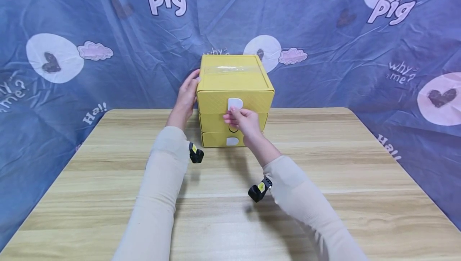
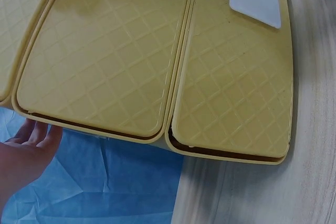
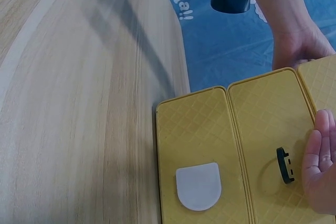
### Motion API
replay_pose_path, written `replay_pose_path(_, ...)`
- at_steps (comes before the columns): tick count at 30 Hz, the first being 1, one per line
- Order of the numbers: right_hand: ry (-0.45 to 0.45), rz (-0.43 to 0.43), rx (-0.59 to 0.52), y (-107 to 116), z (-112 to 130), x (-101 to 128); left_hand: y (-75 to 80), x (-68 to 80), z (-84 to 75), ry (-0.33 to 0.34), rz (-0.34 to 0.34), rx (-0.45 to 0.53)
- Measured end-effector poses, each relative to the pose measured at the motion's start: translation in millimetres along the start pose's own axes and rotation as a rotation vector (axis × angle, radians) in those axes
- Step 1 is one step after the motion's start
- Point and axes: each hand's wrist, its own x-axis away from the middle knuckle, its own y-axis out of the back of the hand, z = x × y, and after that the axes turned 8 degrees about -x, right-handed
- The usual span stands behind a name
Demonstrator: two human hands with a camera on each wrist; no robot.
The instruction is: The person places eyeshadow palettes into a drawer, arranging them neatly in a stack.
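Three drawers stack in the yellow drawer box (image 1: 234, 101), which stands near the far edge of the desk (image 1: 108, 197), about midway along it, close to the blue printed cloth (image 1: 72, 21) hung behind. Your right hand (image 1: 244, 121) is at the top drawer's white tab handle (image 1: 235, 103); your left hand (image 1: 187, 95) rests against the box's left side.

What could go wrong — the box looks light, so a sharp tug on the tab would likely drag the whole box toward you rather than slide the drawer out, unless the left hand braces it firmly. The top drawer front already juts forward of the two below, and if it comes out too far it may tip or drop from its slot. The white tab offers little to grip, so your fingertips could slip off it. A strip of clear tape (image 1: 230, 69) across the top of the box may also bind something; I cannot tell what it secures.

Now the fingers. On the right hand they are curled and gathered at the lower edge of the tab, pinching it as far as the head view shows. The right wrist view shows that palm over the middle drawer's black ring handle (image 3: 283, 165), with the bottom drawer's white tab (image 3: 198, 186) untouched. The left hand's fingers (image 2: 37, 132) lie nearly straight along the side wall, pressing it, grasping nothing.
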Motion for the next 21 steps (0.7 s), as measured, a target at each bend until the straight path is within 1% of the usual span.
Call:
replay_pose_path(6,0.007,-0.008,0.012,-1,4,3,-0.6,-0.3,-0.3,0.018,0.0,0.003)
replay_pose_path(12,0.009,-0.004,0.019,0,3,1,-1.4,-1.1,-0.4,0.02,0.0,0.004)
replay_pose_path(17,-0.035,0.04,0.019,4,2,0,-1.4,-0.7,-0.1,0.014,-0.013,0.002)
replay_pose_path(18,-0.058,0.051,0.038,3,8,6,-1.3,-0.9,0.1,0.015,-0.013,0.003)
replay_pose_path(19,-0.072,0.08,0.045,5,8,5,-1.2,-0.9,0.1,0.015,-0.015,0.002)
replay_pose_path(21,-0.094,0.113,0.105,-4,29,24,-1.0,-1.0,0.3,0.016,-0.016,-0.005)
